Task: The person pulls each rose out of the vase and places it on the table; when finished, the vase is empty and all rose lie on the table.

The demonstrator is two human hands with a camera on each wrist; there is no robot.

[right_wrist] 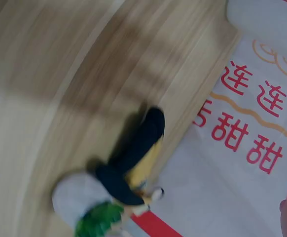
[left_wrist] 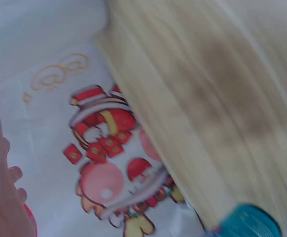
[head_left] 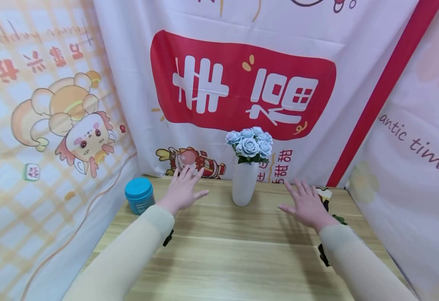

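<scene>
The left hand (head_left: 183,188) and right hand (head_left: 307,205) are empty, fingers spread. The vase (head_left: 244,184) stands upright between them, the jar (head_left: 140,195) just outside the left, an ornament (right_wrist: 120,186) beside the right. An inward sweep could topple the vase, tall and narrow as it is.

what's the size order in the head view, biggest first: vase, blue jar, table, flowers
1. Table
2. Flowers
3. Vase and blue jar: too alike in size to rank
</scene>
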